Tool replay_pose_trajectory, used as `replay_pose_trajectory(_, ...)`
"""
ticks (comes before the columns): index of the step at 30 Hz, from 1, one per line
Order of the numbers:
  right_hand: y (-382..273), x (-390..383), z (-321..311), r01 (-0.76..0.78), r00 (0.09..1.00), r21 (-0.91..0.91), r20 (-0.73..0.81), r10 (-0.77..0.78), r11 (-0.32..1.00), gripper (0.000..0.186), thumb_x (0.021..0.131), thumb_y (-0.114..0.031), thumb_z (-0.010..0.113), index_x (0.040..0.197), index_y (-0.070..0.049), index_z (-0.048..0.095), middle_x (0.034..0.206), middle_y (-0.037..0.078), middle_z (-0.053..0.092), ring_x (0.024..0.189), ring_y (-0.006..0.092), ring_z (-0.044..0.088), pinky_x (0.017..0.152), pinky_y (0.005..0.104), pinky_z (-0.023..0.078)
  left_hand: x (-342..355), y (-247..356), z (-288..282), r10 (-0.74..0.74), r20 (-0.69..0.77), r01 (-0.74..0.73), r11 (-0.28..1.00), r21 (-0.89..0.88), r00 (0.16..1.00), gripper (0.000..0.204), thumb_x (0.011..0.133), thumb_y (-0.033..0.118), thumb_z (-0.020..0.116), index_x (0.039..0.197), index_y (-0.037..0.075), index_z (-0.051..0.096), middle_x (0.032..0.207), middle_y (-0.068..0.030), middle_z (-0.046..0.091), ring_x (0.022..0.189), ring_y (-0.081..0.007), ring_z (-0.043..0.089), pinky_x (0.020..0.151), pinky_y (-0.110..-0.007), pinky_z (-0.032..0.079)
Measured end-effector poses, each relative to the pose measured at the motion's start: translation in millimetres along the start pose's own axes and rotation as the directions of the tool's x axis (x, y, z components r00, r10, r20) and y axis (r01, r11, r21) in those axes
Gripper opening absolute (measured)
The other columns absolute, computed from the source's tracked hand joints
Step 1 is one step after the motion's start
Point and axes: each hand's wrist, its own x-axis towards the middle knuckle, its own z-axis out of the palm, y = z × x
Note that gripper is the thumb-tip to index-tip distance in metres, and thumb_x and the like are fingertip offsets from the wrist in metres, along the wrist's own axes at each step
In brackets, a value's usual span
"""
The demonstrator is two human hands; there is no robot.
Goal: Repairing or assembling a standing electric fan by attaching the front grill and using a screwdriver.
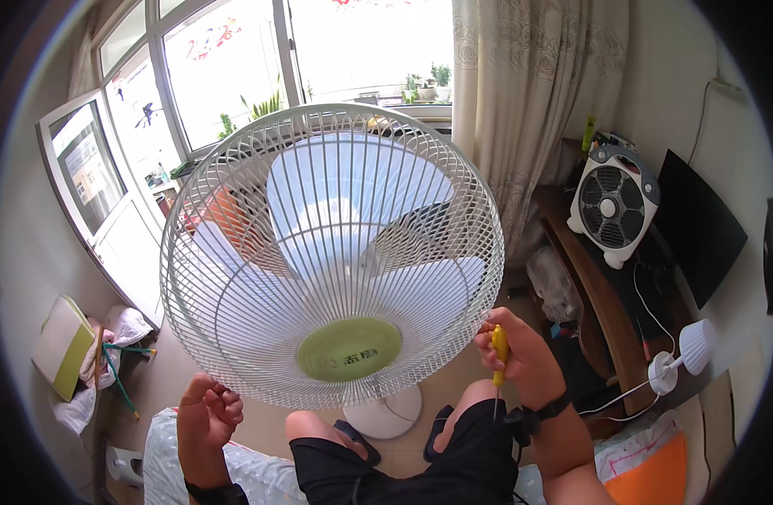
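A large standing fan with a white wire guard [235,337] fills the middle, its front tilted up toward me. Inside the guard are pale blue blades [319,194], and a green oval badge [349,349] sits at the front. At the guard's lower left rim, my left hand [208,411] is closed with its fingertips on the edge. My right hand [525,358] grips a screwdriver [500,349] by its yellow handle, the thin shaft pointing down. Its thumb and forefinger also meet the guard's right rim. Below the guard shows the fan's round white base [385,414], between my feet.
To the right, a grey-and-white box fan [612,202] and a black monitor [698,227] stand on a dark wooden desk [584,278]. A white lamp [689,349] with a cord is nearer. A folding chair [71,345] holding cloths stands left, by an open door [100,194].
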Motion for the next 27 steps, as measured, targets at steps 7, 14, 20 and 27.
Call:
replay_pose_trajectory(7,-11,-35,16,0.16,0.986,-0.006,0.051,-0.16,0.987,0.026,0.099,-0.032,0.068,0.094,-0.007,0.065,0.08,0.013,0.069,0.054,0.0165,0.061,0.043,0.0273,0.043,-41,1,32,0.187,0.103,-0.191,0.981,0.027,0.977,0.021,0.091,0.027,0.07,0.098,0.007,0.073,0.089,-0.0104,0.074,0.076,-0.0306,0.066,0.067,-0.045,0.049)
replay_pose_trajectory(14,9,-49,-2,0.214,0.977,-0.027,-0.02,-0.214,0.977,0.025,0.103,-0.029,0.062,0.1,-0.005,0.064,0.079,0.013,0.067,0.053,0.0159,0.059,0.042,0.0268,0.04,-61,-42,8,0.282,0.079,-0.277,0.958,-0.07,0.956,0.033,0.091,0.029,0.073,0.111,0.003,0.072,0.114,-0.0171,0.074,0.108,-0.0357,0.071,0.095,-0.054,0.057)
replay_pose_trajectory(20,49,-57,-43,0.143,0.988,-0.006,0.061,-0.142,0.99,0.03,0.109,-0.033,0.058,0.101,-0.004,0.064,0.075,0.011,0.065,0.052,0.0156,0.06,0.041,0.0251,0.04,-73,-98,-27,0.331,0.134,-0.329,0.944,-0.036,0.934,0.049,0.09,0.041,0.076,0.117,0.002,0.07,0.115,-0.0173,0.073,0.12,-0.0466,0.063,0.116,-0.058,0.045)
replay_pose_trajectory(27,135,-39,-98,-0.076,0.991,0.109,0.117,0.063,0.991,0.036,0.104,-0.039,0.065,0.101,-0.003,0.065,0.079,0.014,0.067,0.058,0.0174,0.065,0.044,0.0271,0.047,-78,-156,-71,0.545,0.116,-0.52,0.833,-0.187,0.831,0.046,0.08,0.019,0.063,0.123,0.003,0.064,0.111,-0.0162,0.069,0.109,-0.0363,0.068,0.107,-0.057,0.05)
